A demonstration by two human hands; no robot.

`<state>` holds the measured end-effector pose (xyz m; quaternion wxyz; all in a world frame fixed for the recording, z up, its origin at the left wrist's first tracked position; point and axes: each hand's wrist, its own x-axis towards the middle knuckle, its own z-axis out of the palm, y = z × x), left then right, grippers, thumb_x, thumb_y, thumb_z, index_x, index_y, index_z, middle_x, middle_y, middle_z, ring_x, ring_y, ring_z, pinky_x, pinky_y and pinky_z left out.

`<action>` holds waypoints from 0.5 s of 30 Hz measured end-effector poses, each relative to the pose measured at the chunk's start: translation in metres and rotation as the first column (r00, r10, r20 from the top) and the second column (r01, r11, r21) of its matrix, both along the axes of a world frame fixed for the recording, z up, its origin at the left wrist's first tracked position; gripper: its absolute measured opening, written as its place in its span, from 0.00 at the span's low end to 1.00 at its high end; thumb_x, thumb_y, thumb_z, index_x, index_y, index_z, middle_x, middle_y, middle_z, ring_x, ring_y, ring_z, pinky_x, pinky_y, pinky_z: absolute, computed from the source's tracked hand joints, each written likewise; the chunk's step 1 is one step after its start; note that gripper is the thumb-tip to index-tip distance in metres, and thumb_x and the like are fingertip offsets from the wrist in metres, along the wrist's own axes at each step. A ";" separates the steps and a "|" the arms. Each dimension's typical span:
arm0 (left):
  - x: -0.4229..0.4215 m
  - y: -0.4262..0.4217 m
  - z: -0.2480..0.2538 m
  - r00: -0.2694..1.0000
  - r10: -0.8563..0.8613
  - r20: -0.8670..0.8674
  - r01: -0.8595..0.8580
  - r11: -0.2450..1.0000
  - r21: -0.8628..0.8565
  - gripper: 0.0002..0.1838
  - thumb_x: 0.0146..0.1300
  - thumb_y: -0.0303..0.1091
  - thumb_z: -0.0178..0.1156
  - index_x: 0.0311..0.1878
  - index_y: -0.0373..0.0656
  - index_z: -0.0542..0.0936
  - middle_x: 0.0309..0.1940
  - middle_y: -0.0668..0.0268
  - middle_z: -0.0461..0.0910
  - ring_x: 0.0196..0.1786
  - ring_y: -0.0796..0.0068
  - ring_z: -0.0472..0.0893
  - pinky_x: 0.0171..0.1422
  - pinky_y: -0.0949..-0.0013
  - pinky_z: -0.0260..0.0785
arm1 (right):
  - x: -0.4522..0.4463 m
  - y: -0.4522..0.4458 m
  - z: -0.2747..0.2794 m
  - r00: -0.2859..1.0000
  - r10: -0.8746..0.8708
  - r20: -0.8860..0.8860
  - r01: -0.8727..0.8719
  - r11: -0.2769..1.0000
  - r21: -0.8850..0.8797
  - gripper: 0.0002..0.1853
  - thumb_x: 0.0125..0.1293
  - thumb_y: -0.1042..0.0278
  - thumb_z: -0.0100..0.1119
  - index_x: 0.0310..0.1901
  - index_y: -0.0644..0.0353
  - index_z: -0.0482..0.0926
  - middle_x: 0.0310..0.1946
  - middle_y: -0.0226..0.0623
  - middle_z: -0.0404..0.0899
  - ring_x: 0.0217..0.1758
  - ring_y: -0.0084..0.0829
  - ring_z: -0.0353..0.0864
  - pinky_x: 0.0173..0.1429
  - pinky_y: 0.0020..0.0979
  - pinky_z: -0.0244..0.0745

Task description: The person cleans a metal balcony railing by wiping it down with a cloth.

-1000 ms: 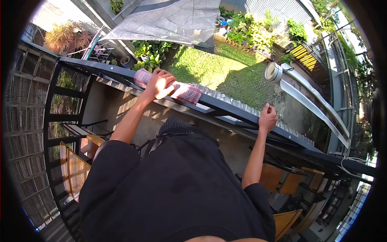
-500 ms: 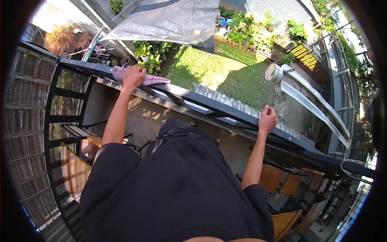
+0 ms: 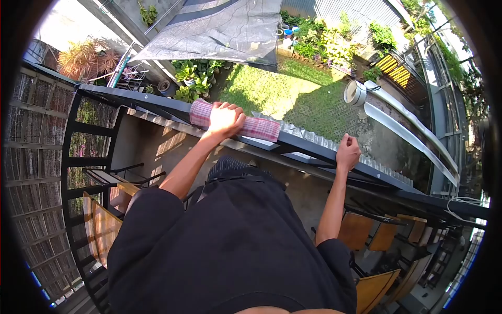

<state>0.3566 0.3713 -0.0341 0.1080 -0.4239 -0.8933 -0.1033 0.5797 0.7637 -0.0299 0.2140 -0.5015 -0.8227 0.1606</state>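
My left hand is closed over a pink-and-white checkered cloth, pressing it onto the top of a dark metal railing. The cloth lies lengthwise along the rail and drapes over its near side. Farther right, my right hand is at the same rail with its fingers curled in. Whether anything is inside those fingers is hidden.
Beyond the railing, lower down, are a lawn, corrugated sheets and a white bucket-like container. A grey shade net hangs at the top. Wooden chairs stand behind me on the right.
My left hand has slid to the right along the rail with the checkered cloth under it. My right hand has stayed in nearly the same place.
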 end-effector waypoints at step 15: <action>0.075 0.082 0.014 0.959 0.195 0.207 -0.215 0.973 0.079 0.27 0.76 0.57 0.59 0.59 0.43 0.87 0.57 0.56 0.87 0.64 0.55 0.82 0.81 0.40 0.59 | 0.002 -0.001 0.006 0.999 0.012 0.040 -0.009 0.996 -0.086 0.20 0.77 0.43 0.61 0.50 0.50 0.91 0.45 0.43 0.94 0.51 0.53 0.92 0.56 0.53 0.84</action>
